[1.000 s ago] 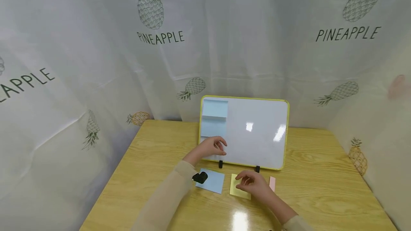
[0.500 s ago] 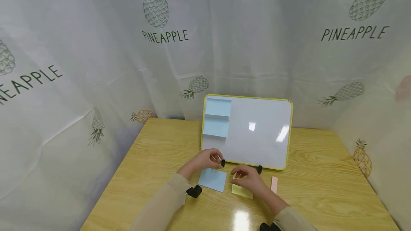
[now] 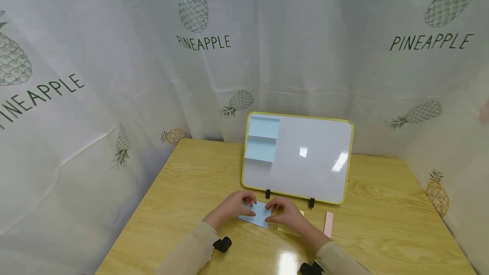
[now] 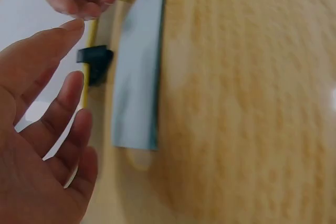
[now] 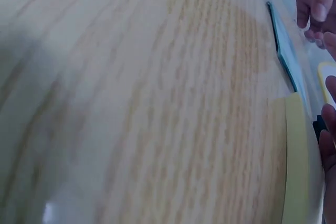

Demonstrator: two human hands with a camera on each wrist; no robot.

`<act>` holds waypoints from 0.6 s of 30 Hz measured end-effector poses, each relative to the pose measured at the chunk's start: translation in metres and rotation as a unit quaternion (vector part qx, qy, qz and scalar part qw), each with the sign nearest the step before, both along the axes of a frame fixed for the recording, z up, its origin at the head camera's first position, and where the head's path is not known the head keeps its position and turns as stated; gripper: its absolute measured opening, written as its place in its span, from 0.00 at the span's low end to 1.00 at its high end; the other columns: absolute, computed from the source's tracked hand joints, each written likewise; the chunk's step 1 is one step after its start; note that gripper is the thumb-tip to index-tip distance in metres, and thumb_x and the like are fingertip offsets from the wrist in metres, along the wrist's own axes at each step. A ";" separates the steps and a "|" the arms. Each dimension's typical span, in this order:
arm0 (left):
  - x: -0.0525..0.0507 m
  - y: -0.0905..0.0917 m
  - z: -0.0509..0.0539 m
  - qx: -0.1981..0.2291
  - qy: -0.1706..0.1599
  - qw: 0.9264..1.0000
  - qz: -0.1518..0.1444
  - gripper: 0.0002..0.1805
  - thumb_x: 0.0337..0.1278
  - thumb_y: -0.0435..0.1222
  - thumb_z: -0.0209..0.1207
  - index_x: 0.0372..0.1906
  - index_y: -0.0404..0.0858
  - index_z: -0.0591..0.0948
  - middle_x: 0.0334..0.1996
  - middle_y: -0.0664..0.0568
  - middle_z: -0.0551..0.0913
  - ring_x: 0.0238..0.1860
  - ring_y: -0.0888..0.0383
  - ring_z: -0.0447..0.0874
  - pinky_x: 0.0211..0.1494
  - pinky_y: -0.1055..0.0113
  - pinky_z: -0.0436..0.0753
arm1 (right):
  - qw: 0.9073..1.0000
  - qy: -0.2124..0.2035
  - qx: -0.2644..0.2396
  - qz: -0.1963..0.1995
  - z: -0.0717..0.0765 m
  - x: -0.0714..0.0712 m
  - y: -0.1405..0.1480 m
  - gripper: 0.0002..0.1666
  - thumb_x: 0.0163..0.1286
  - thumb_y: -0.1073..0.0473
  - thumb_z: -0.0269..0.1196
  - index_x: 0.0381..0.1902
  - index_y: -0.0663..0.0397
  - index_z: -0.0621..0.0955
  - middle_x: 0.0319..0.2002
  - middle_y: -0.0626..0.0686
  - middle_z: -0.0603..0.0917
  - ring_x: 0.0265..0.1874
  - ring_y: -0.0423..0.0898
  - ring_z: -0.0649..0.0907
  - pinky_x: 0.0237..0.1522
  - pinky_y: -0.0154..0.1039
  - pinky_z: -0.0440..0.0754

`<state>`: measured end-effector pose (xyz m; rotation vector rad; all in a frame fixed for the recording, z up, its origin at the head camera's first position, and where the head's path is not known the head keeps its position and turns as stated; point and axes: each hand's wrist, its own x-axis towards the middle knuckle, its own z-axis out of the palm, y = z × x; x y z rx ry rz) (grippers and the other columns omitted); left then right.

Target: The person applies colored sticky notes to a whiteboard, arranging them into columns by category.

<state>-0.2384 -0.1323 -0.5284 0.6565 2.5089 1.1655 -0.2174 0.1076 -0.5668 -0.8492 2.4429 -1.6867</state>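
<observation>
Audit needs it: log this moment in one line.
left hand: near blue pad | right hand: near its right edge | whiteboard: two blue notes

Light-blue pad [image 3: 260,214], pineapple-printed whitish curtain [image 3: 305,54]

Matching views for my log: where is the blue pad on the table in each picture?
Head: the blue pad lies lower centre, below the whiteboard.
Left wrist: the blue pad runs down from the top edge, left of centre.
Right wrist: the blue pad is a slanting sliver near upper right.
Shared landmark: the yellow-rimmed whiteboard.

The curtain [image 3: 298,63] repeatedly bears the word "PINEAPPLE" [image 3: 203,42].
</observation>
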 end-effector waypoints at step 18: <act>0.001 -0.018 -0.029 -0.095 0.067 0.993 -0.009 0.18 0.38 0.44 0.78 0.35 0.54 0.80 0.32 0.67 0.72 0.39 0.62 0.65 0.44 0.59 0.62 | 0.997 -0.005 0.075 0.011 -0.006 -0.003 -0.003 0.22 0.48 0.56 0.80 0.40 0.51 0.85 0.42 0.46 0.83 0.41 0.45 0.81 0.45 0.38 0.78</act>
